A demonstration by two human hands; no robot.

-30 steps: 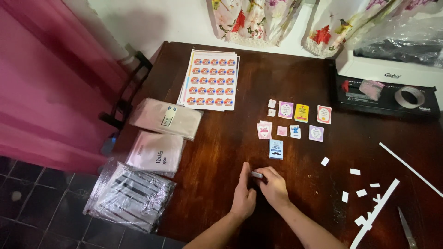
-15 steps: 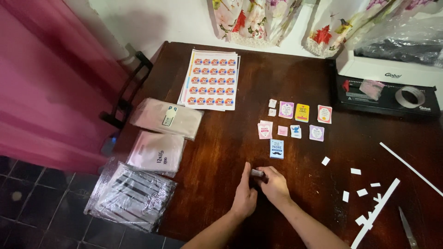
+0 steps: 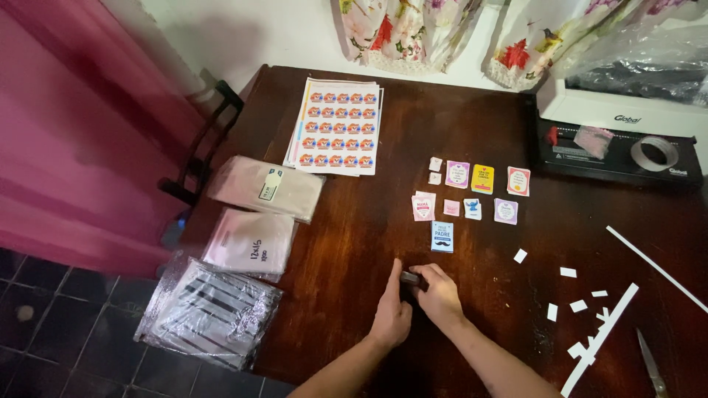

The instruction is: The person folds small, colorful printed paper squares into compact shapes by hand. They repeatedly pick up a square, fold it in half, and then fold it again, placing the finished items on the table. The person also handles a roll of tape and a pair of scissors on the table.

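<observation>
Small dark object [image 3: 410, 278] pinched between left hand [image 3: 391, 315] and right hand [image 3: 439, 295] | blue card [image 3: 442, 236] placed just beyond | dark wooden table [image 3: 354, 221].

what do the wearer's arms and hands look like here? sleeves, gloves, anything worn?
Both forearms enter from the bottom edge, bare as far as the frame shows: no sleeves in view. The left hand and right hand are ungloved. No watch, bracelet or ring is visible, though the light is dim and the fingers are too small to rule out a thin ring. No cables or markings.
</observation>
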